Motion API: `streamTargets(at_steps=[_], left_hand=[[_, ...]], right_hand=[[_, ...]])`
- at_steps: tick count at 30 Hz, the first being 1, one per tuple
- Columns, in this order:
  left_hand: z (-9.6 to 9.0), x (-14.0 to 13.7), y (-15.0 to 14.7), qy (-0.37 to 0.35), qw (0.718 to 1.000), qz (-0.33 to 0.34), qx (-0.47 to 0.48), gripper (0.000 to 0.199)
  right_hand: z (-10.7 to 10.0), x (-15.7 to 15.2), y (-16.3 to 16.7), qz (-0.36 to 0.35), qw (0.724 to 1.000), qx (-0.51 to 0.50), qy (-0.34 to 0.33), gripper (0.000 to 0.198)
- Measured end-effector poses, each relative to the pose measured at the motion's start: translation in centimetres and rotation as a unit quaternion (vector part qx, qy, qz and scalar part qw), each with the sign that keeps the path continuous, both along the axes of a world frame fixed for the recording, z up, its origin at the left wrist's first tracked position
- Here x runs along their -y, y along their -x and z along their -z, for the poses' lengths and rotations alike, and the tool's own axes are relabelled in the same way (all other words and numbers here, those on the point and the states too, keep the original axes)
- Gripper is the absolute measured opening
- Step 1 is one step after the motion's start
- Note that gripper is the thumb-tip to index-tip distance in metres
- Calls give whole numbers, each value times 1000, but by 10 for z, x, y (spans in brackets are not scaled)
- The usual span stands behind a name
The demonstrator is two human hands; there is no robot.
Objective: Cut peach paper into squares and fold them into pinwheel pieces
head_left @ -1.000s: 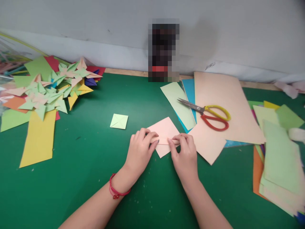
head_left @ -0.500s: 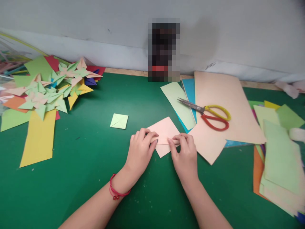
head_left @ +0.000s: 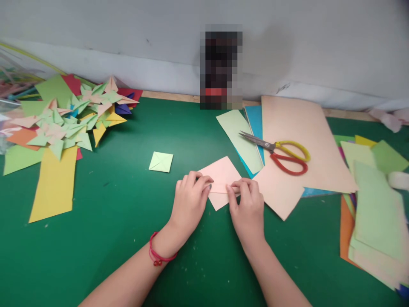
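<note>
A pale pink sheet of paper (head_left: 223,170) lies on the green table between my hands, turned cornerwise, with a narrow folded strip running across its middle. My left hand (head_left: 191,196) pinches the left end of that fold between thumb and fingers. At the right end, my right hand (head_left: 247,198) presses with its thumb, the fingers curled behind. Beyond my left hand rests a small folded light-green paper square (head_left: 161,162) with creases across its face. Another pale pink sheet (head_left: 279,192) lies just right of my right hand.
Scissors (head_left: 271,147) with a yellow and a red handle lie on a large pink sheet (head_left: 297,115) at right. Folded paper stars (head_left: 60,123) pile up at far left, above a yellow strip (head_left: 54,187). Green sheets (head_left: 378,213) stack at far right. A wall (head_left: 128,30) stands behind.
Both hands stay on the fold of the pink paper. My right thumb has shifted very slightly rightward; the whole view has moved a little.
</note>
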State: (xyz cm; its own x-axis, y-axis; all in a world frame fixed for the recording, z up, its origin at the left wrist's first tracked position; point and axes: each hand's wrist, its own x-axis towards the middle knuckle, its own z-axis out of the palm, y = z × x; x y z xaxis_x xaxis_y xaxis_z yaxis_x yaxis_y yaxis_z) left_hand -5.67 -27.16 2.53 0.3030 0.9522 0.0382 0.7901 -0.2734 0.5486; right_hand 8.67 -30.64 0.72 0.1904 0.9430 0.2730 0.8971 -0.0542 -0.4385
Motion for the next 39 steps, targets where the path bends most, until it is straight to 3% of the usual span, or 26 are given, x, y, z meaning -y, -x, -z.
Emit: streamTargets(at_steps=[14, 27, 39], left_hand=[[2, 0, -1, -26, 999, 4, -30, 16], [2, 1, -3, -49, 998, 5, -37, 18], [1, 1, -3, -44, 998, 8, -38, 17]], right_hand=[[1, 0, -1, -10, 1000, 25, 6, 14], [1, 0, 3, 0, 999, 41, -1, 27], [-2, 0, 2, -2, 999, 48, 2, 12]])
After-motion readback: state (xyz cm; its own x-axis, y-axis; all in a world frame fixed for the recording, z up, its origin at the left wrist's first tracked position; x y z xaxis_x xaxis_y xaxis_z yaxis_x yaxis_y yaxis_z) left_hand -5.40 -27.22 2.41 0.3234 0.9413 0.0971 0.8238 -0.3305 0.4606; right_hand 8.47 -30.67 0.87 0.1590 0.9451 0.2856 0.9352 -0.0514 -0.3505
